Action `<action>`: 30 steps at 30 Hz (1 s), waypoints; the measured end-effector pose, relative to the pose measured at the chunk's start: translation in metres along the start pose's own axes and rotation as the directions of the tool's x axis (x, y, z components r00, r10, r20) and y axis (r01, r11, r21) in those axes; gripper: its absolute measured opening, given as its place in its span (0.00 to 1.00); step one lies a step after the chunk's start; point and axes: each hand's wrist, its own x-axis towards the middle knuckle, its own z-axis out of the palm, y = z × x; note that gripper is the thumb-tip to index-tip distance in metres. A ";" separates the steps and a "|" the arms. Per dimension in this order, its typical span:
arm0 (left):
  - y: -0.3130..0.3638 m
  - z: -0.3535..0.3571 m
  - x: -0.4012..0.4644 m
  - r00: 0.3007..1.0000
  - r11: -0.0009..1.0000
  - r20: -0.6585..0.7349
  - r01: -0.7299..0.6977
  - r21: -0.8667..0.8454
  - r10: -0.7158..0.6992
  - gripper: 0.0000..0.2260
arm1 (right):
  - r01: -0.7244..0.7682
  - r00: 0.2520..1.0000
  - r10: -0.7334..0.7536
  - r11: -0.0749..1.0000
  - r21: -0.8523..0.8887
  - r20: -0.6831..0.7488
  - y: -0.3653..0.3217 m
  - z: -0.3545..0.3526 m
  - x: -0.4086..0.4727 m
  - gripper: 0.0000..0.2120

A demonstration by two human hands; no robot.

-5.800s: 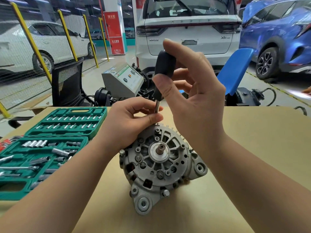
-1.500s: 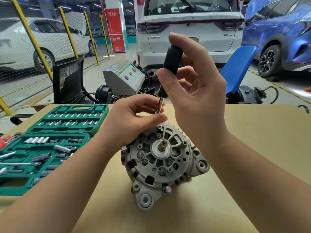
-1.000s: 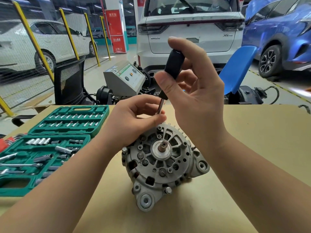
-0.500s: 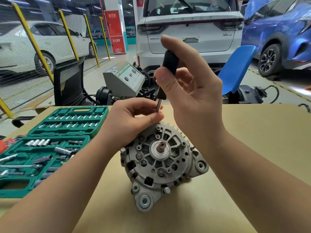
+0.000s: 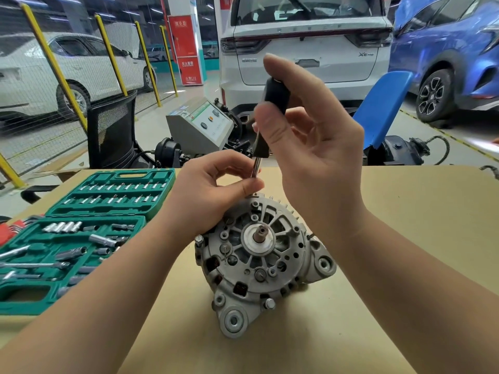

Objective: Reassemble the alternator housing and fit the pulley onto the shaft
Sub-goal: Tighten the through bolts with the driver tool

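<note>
A grey alternator point(image 5: 260, 261) stands on the cardboard-covered table point(image 5: 405, 225) with its bare shaft point(image 5: 260, 233) pointing toward me; no pulley is in view. My right hand point(image 5: 310, 147) pinches the black handle of a screwdriver point(image 5: 272, 103) between thumb and fingers. The driver stands almost upright over the housing's top edge. My left hand point(image 5: 208, 195) pinches the driver's metal shank point(image 5: 255, 168) just above the housing and rests on the alternator's upper left. The tip is hidden behind my left thumb.
An open green socket set case point(image 5: 81, 228) with several sockets and bits lies at the left of the table. Red hex keys point(image 5: 10, 226) poke out at the far left. Beyond the table stand a grey test machine point(image 5: 199, 128), a mesh chair point(image 5: 112, 133), a blue chair point(image 5: 380, 109) and parked cars.
My right hand's fingers have shifted on the screwdriver handle, as in turning it. My left hand and the alternator stay in place.
</note>
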 end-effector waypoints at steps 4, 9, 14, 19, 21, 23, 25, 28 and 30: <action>-0.003 -0.001 0.000 1.000 1.000 -0.005 0.018 0.012 -0.018 0.06 | 0.010 0.997 -0.013 0.999 0.046 0.078 0.000 0.002 -0.004 0.24; -0.001 -0.004 -0.001 0.998 0.998 0.061 -0.023 0.050 0.020 0.08 | -0.038 0.999 0.038 0.999 -0.034 0.000 -0.004 0.002 0.000 0.24; 0.002 -0.001 0.000 1.000 1.000 0.028 -0.009 0.004 0.009 0.12 | -0.011 1.000 0.011 1.000 -0.020 -0.007 -0.004 0.000 0.000 0.21; -0.002 -0.003 0.002 1.000 0.999 0.007 0.019 0.043 -0.020 0.09 | -0.024 0.996 0.021 0.999 0.040 0.081 -0.004 0.001 -0.003 0.26; -0.001 -0.002 0.000 1.000 0.998 0.021 -0.007 0.065 0.006 0.10 | -0.036 0.999 0.036 0.999 0.006 0.037 -0.004 0.000 -0.002 0.25; 0.000 0.000 -0.001 1.000 0.999 0.026 -0.014 0.035 0.013 0.11 | -0.049 0.999 0.049 0.998 -0.025 0.001 -0.002 0.000 0.000 0.23; 0.001 0.001 -0.001 0.999 1.000 0.036 -0.002 -0.019 0.003 0.11 | -0.061 0.998 0.060 0.997 -0.040 -0.023 -0.002 0.000 0.000 0.21; 0.000 0.000 0.001 0.999 0.999 0.012 -0.046 -0.005 0.046 0.10 | -0.018 1.000 0.018 1.000 -0.010 -0.002 -0.002 0.001 -0.001 0.22; -0.002 -0.001 0.001 1.000 1.000 -0.003 -0.006 -0.010 0.006 0.09 | -0.003 0.999 0.002 1.000 0.024 0.047 -0.002 0.001 -0.003 0.23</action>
